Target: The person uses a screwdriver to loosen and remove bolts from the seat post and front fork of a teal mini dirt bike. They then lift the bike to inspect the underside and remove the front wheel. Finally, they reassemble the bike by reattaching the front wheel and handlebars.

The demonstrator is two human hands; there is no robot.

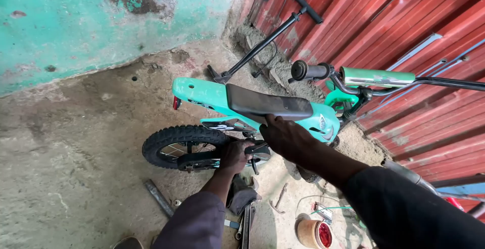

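A small teal children's bike stands upright on the concrete floor, with a black saddle and black handlebars. My right hand grips the underside front of the saddle. My left hand is lower down, closed around the black chain guard and pedal area beside the rear wheel. What sits between the left fingers is hidden.
A black floor pump leans on the red corrugated metal wall. Tools, a metal bar, a dark rag and a small round tin lie on the floor near my arms. A teal painted wall stands behind.
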